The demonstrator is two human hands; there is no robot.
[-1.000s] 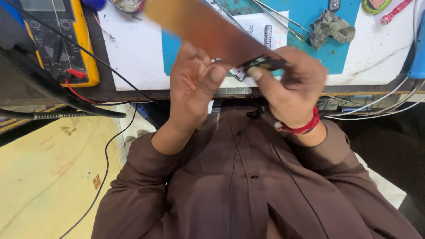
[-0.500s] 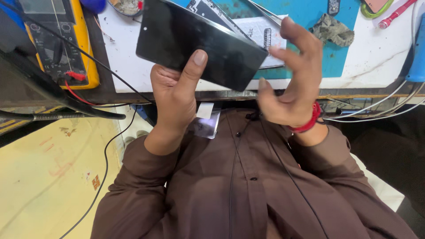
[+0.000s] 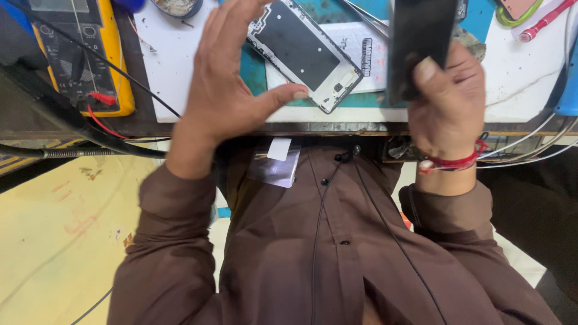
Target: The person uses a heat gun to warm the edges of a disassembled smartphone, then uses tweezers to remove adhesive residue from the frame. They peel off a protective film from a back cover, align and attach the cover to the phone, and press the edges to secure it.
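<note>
A flat black glass phone panel [image 3: 419,45] stands nearly upright in the upper right of the frame, pinched by the right hand [image 3: 448,99], thumb across its near face and the other fingers curled behind it. A red thread band [image 3: 459,162] circles that wrist.

To the left of it, in the upper middle, lies an open white-framed phone body with a dark inner plate [image 3: 304,51], tilted on the tabletop [image 3: 174,90]. The left hand [image 3: 226,84] hangs over the body's left end with its fingers spread wide and nothing in its grip; its thumb tip is just beside the frame's lower edge, and I cannot tell whether it touches.

The phone body rests partly on a white printed paper sheet [image 3: 361,51] and a teal work mat [image 3: 253,66]. Metal tweezers [image 3: 367,17] lie at the top, between the 2 hands.

In the upper left of the frame sits a yellow-cased multimeter [image 3: 75,54] with a red plug [image 3: 102,98] and black leads [image 3: 78,129] running across the tabletop's edge. A pink pen-like tool [image 3: 545,21] lies in the upper right corner, and pale cables [image 3: 530,135] hang along the right edge below it. A small clear plastic film with a white tab [image 3: 277,162] rests on the brown shirt [image 3: 337,253] in the middle of the frame.
</note>
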